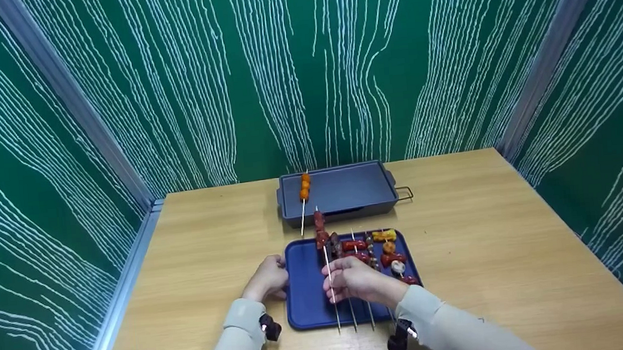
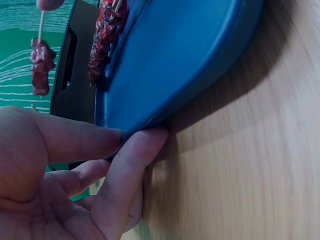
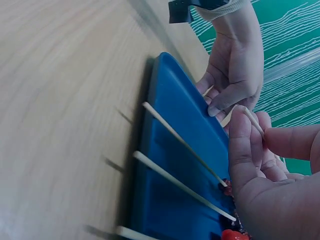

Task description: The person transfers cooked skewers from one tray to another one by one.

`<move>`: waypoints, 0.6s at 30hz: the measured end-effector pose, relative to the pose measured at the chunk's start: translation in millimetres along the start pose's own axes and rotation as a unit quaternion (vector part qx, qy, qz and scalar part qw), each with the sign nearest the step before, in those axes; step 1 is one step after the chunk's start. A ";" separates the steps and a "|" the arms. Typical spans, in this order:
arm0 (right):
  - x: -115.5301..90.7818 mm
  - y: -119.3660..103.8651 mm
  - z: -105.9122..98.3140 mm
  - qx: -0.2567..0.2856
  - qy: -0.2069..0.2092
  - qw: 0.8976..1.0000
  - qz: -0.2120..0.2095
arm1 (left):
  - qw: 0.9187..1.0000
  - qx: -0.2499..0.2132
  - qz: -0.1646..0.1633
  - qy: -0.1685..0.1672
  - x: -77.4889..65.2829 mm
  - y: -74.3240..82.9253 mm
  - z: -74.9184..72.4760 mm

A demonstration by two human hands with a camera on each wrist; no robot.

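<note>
My right hand (image 1: 358, 280) pinches the stick of a meat skewer (image 1: 320, 230) between thumb and fingers. The skewer is raised over the left part of a blue tray (image 1: 303, 287), its dark red meat pointing away from me toward the grill. At the tray's left rim, my left hand (image 1: 268, 278) grips the edge, thumb on one side and fingers on the other, as the left wrist view shows. Several other skewers lie on the tray to the right, among them a darker meat skewer (image 2: 107, 40) and a mixed skewer (image 1: 388, 248) with a yellow piece. My right hand partly covers them.
Behind the tray stands a dark grey rectangular grill pan (image 1: 351, 188) with a wire handle (image 1: 405, 193) on its right. A skewer of orange balls (image 1: 304, 186) lies on its left part, stick jutting over the front edge. Green patterned walls (image 1: 337, 73) enclose the wooden table (image 1: 490, 250).
</note>
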State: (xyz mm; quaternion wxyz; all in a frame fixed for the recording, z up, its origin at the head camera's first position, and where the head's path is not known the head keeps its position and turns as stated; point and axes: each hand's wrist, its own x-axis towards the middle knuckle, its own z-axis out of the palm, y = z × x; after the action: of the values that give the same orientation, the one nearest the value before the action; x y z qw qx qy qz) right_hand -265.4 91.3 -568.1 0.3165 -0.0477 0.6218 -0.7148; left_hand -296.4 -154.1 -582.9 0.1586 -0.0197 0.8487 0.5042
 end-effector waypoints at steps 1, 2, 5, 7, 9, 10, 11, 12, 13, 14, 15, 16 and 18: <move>-0.2 1.0 0.5 -0.002 0.000 1.000 0.003 | 1.000 0.000 0.000 0.001 -0.3 0.4 0.0; -0.5 1.9 1.0 -0.003 0.001 1.000 0.005 | 1.000 -0.001 0.001 0.002 -0.5 0.7 -0.1; -0.9 4.9 2.8 -0.004 -0.001 1.000 0.009 | 1.000 -0.001 0.002 0.005 -1.5 0.5 -0.2; -1.2 6.7 4.0 -0.004 -0.003 1.000 0.009 | 1.000 -0.001 0.002 0.007 -2.0 0.4 -0.1; -1.7 7.7 5.0 -0.004 -0.005 1.000 0.009 | 1.000 0.001 0.000 0.007 -2.4 0.8 0.1; -2.0 8.2 5.5 -0.004 -0.007 1.000 0.010 | 1.000 0.001 -0.002 0.007 -2.5 1.0 0.2; -2.4 8.6 6.1 -0.004 -0.007 1.000 0.011 | 1.000 0.002 -0.003 0.007 -2.6 1.3 0.3; -2.7 9.2 6.7 -0.005 -0.006 1.000 0.012 | 1.000 0.002 -0.004 0.007 -2.6 1.5 0.4; -3.1 9.8 7.3 -0.005 -0.006 1.000 0.013 | 1.000 0.002 -0.005 0.006 -2.7 1.7 0.4; -3.4 10.3 7.8 -0.005 -0.005 1.000 0.013 | 1.000 0.002 -0.005 0.006 -2.7 2.0 0.4; -3.9 10.7 8.4 -0.005 -0.005 1.000 0.014 | 1.000 0.002 -0.005 0.006 -2.8 2.2 0.4; -4.3 11.1 8.8 -0.006 -0.005 1.000 0.015 | 1.000 0.001 -0.005 0.006 -2.8 2.4 0.3; -5.2 12.0 9.5 -0.006 -0.004 1.000 0.016 | 1.000 0.001 -0.004 0.007 -2.9 2.5 0.1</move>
State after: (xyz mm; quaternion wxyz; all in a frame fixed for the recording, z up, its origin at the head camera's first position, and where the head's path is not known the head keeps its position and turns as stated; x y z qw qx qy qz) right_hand -252.2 85.5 -575.3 0.3302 -0.0426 0.6257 -0.7055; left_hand -294.2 -153.2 -580.0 0.1548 -0.0262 0.8501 0.5027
